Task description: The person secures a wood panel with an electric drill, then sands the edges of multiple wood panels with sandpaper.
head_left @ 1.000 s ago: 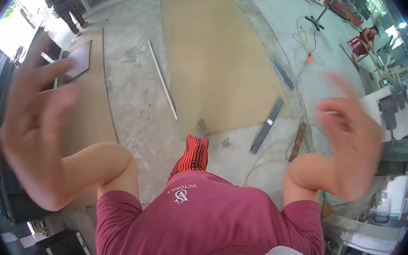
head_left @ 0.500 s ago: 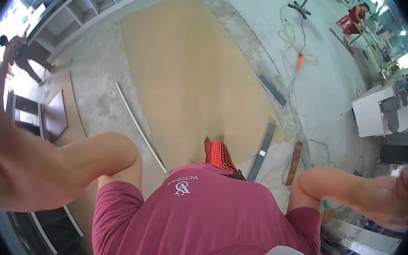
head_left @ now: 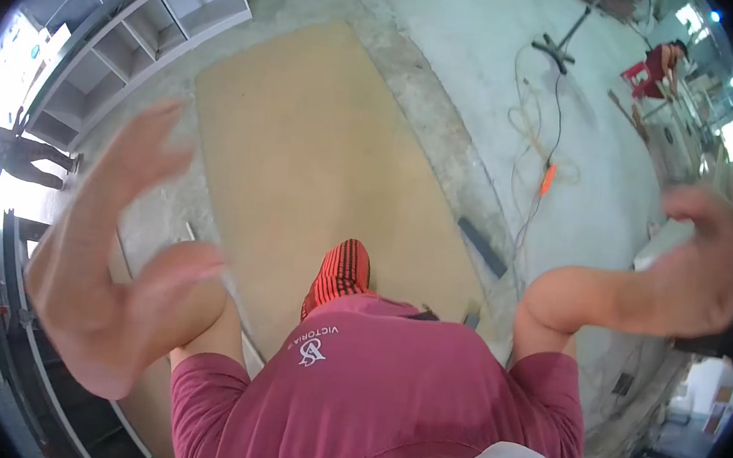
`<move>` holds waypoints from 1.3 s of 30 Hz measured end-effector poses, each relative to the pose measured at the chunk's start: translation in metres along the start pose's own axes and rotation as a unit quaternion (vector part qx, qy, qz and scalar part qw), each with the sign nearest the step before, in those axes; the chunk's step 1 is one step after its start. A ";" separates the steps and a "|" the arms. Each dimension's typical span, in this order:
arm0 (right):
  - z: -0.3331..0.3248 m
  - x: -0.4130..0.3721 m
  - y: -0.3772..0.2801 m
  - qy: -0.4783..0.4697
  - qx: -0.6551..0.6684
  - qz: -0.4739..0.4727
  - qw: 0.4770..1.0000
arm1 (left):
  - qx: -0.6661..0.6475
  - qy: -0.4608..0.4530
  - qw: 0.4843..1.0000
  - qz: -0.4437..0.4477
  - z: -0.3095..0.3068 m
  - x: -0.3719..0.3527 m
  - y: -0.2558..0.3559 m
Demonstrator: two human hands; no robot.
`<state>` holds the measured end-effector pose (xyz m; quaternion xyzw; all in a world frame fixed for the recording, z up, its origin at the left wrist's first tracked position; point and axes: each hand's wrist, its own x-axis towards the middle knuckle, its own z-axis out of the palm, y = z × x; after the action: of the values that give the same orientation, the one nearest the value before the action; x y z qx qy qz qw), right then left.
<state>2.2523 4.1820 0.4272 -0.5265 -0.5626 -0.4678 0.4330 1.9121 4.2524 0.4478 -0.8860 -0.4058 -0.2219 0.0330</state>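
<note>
My left hand point(head_left: 123, 269) is raised at the left of the head view, thumb and fingers spread apart with nothing between them. Motion blurs it a little. On the right side, my right hand point(head_left: 699, 258) is raised too, its fingers curved and apart; I see nothing held in it. Both hands are in the air, away from any surface. Below and between them lies a large tan board point(head_left: 305, 136) flat on the floor. A foot in a red and black striped covering point(head_left: 343, 271) shows over the board, in front of my maroon shirt point(head_left: 398, 371).
A white shelf unit point(head_left: 152, 36) stands at the upper left, near a person point(head_left: 20, 151). Another person point(head_left: 662, 70) is at the far right. A cable with an orange part point(head_left: 548, 180) runs over the floor. A dark strip point(head_left: 482, 248) lies by the board's right edge.
My left hand has come in from the left edge, and its spread fingers now show. My right hand has risen. The view has shifted, and a foot shows farther over the board.
</note>
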 end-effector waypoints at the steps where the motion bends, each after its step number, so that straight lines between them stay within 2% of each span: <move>1: 0.006 -0.010 0.065 0.065 0.127 0.044 0.989 | 0.001 0.008 1.000 -0.007 0.016 0.023 -0.018; 2: 0.044 -0.005 0.072 0.067 0.131 0.042 0.988 | -0.068 0.175 0.982 0.003 0.033 0.043 -0.044; 3: 0.089 0.002 0.067 0.122 0.181 0.046 0.975 | -0.135 0.336 0.932 0.017 0.050 0.068 -0.062; 4: 0.145 0.005 0.063 0.175 0.227 0.050 0.957 | -0.135 0.335 0.932 0.020 0.078 0.103 -0.075; 6: 0.230 0.013 0.069 0.272 0.313 0.054 0.909 | -0.112 0.224 0.968 0.015 0.122 0.164 -0.094; 7: 0.249 0.011 0.087 0.268 0.307 0.055 0.912 | -0.101 0.163 0.981 0.015 0.140 0.196 -0.104; 8: 0.257 0.011 0.110 -0.005 0.269 0.067 0.961 | -0.090 0.107 0.990 0.015 0.154 0.231 -0.113; 9: 0.277 0.019 0.140 -0.272 0.208 0.072 0.937 | -0.093 0.114 0.989 0.020 0.167 0.275 -0.121; 10: 0.301 0.030 0.179 -0.271 0.202 0.062 0.939 | -0.078 0.060 0.995 -0.016 0.178 0.317 -0.126; 11: 0.328 0.036 0.225 -0.115 0.186 0.041 0.975 | -0.066 -0.007 0.996 -0.054 0.191 0.360 -0.135; 12: 0.356 0.042 0.256 0.043 0.165 0.023 0.985 | -0.075 0.069 0.988 -0.115 0.203 0.399 -0.148; 13: 0.393 0.056 0.257 0.040 0.159 0.028 0.986 | -0.077 0.064 0.989 -0.110 0.216 0.435 -0.162; 14: 0.436 0.070 0.253 0.184 0.152 0.029 0.971 | -0.091 0.212 0.970 -0.072 0.232 0.472 -0.176; 15: 0.478 0.082 0.251 0.326 0.139 0.028 0.935 | -0.105 0.356 0.928 -0.032 0.245 0.507 -0.185; 16: 0.515 0.082 0.260 0.274 0.176 0.025 0.945 | -0.094 0.295 0.950 -0.050 0.254 0.534 -0.186; 17: 0.538 0.076 0.276 0.282 0.166 0.031 0.945 | -0.092 0.293 0.951 -0.036 0.271 0.571 -0.187; 18: 0.549 0.069 0.286 0.067 0.200 0.060 0.976 | -0.079 0.173 0.979 0.070 0.288 0.602 -0.185; 19: 0.564 0.065 0.301 -0.152 0.224 0.091 0.958 | -0.063 0.047 0.981 0.176 0.305 0.637 -0.184; 20: 0.574 0.063 0.332 -0.084 0.268 0.138 0.950 | -0.121 -0.047 0.980 0.154 0.311 0.666 -0.180; 21: 0.571 0.056 0.374 -0.081 0.259 0.137 0.953 | -0.124 -0.045 0.978 0.163 0.314 0.693 -0.186; 22: 0.566 0.046 0.421 0.050 0.372 0.143 0.916 | -0.098 0.005 0.984 0.149 0.319 0.722 -0.198; 23: 0.577 0.041 0.454 0.180 0.475 0.145 0.849 | -0.069 0.054 0.987 0.134 0.331 0.752 -0.207; 24: 0.609 0.041 0.471 0.180 0.473 0.145 0.850 | -0.071 0.054 0.987 0.136 0.353 0.783 -0.210; 26: 0.696 0.044 0.497 0.324 0.370 0.001 0.871 | -0.124 0.039 0.974 0.187 0.405 0.854 -0.212; 27: 0.750 0.050 0.505 0.325 0.373 -0.003 0.869 | -0.151 0.034 0.966 0.209 0.430 0.889 -0.211; 28: 0.808 0.059 0.510 0.289 0.227 0.012 0.930 | -0.173 0.033 0.956 0.233 0.448 0.929 -0.210; 29: 0.851 0.067 0.524 0.248 0.072 0.034 0.966 | -0.166 0.036 0.956 0.238 0.462 0.970 -0.208; 30: 0.852 0.092 0.534 -0.086 -0.203 -0.039 0.975 | -0.131 -0.028 0.978 0.161 0.473 1.005 -0.206; 31: 0.873 0.091 0.562 -0.100 -0.205 -0.026 0.973 | -0.097 -0.096 0.987 0.083 0.485 1.038 -0.205; 32: 0.897 0.091 0.605 0.044 -0.081 0.063 0.994 | -0.117 0.004 0.993 -0.007 0.496 1.070 -0.208; 33: 0.914 0.096 0.645 0.189 0.050 0.139 0.971 | -0.121 0.009 0.993 -0.006 0.506 1.098 -0.216; 34: 0.924 0.121 0.671 0.209 0.110 0.057 0.970 | -0.180 0.181 0.967 0.011 0.517 1.121 -0.229; 35: 0.944 0.132 0.687 0.350 0.188 0.116 0.910 | -0.231 0.344 0.910 0.024 0.530 1.147 -0.238; 36: 0.986 0.145 0.690 0.337 0.361 0.061 0.867 | -0.234 0.347 0.908 0.018 0.543 1.175 -0.237; 37: 1.026 0.155 0.699 0.310 0.524 0.006 0.793 | -0.223 0.287 0.931 0.030 0.555 1.201 -0.233; 38: 1.058 0.162 0.725 0.305 0.528 0.004 0.793 | -0.212 0.226 0.950 0.044 0.567 1.230 -0.228; 39: 1.097 0.165 0.756 0.125 0.385 -0.041 0.913 | -0.199 0.162 0.965 0.060 0.585 1.267 -0.224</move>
<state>3.0009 5.2969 0.4363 -0.2324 -0.6614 -0.2942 0.6496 2.6868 5.4343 0.4260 -0.8496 -0.2887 -0.4367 -0.0651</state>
